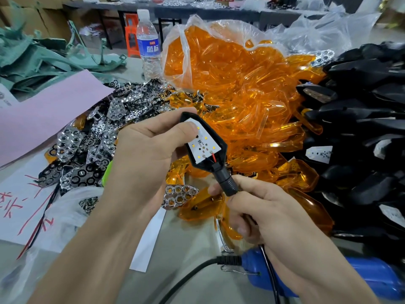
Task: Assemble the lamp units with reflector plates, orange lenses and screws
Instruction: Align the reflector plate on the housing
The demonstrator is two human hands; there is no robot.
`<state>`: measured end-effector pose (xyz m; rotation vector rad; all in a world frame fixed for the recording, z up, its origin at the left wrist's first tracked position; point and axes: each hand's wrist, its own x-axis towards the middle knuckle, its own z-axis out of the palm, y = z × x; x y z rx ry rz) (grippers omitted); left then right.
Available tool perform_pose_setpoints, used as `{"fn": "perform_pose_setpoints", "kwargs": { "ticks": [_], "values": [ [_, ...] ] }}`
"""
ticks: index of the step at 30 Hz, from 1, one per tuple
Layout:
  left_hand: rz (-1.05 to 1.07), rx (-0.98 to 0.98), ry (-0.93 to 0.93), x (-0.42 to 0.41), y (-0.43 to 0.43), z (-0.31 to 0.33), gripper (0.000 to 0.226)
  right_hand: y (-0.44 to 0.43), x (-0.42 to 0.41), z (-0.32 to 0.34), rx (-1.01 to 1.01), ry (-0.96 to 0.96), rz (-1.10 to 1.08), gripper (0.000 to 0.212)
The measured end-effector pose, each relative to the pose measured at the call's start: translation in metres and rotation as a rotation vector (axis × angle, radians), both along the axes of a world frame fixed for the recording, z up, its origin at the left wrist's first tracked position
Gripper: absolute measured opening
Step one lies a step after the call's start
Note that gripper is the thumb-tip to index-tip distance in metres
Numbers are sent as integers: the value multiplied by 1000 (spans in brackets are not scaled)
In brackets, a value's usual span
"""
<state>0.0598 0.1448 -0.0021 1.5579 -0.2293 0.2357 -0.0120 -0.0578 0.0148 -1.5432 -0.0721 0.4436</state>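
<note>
The black plastic lamp housing (pixel 205 141), arrow-shaped with a white LED circuit board seated in its open face, is held up over the bench between both hands. The left hand (pixel 149 150) wraps the pointed head end, its fingers curled behind the shell and its thumb lying on the board's upper corner. The right hand (pixel 267 213) pinches the ribbed black stem (pixel 226 182) at the narrow end between thumb and fingers.

The housing looks light and rigid, a thin moulded shell that one hand could carry. Its rim and stem are the safe places to grip. The board, with its small LEDs and red wire, is best not pressed hard.

The pile of chrome-plated honeycomb reflector plates (pixel 96 132) to the left probably consists of thin, stiff pieces with a finish that marks easily, so edges are the better hold. The translucent orange lenses (pixel 241 95) spilling from a clear bag seem smooth, slippery and apt to scratch. One loose reflector plate (pixel 180 195) lies just below the hands. A blue electric screwdriver (pixel 372 279) rests on the bench under the right forearm.
</note>
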Motion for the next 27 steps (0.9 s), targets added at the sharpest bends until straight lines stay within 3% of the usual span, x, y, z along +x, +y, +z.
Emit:
{"fn": "perform_pose_setpoints", "kwargs": {
  "ticks": [3, 7, 10, 15, 19, 22, 27],
  "values": [
    [15, 30, -14, -1, -1, 3, 28, 1, 0, 2, -16, -51, 15, 21],
    [22, 32, -15, -6, -4, 9, 24, 1, -1, 2, -13, -58, -5, 35],
    [11, -1, 2, -11, -7, 14, 19, 0, -1, 1, 0, -58, 6, 33],
    [15, -220, 98, -19, -16, 21, 18, -1, -1, -1, -6, -48, -17, 33],
    [43, -257, 139, -23, -21, 27, 27, -2, -2, -1, 26, -17, -22, 33],
    [38, -294, 134, -22, -24, 28, 16, -5, -2, 0, 86, 19, -13, 34],
    [76, -364, 121, -23, -21, 30, 35, -7, 0, 1, 152, -3, -24, 37]
  ]
}}
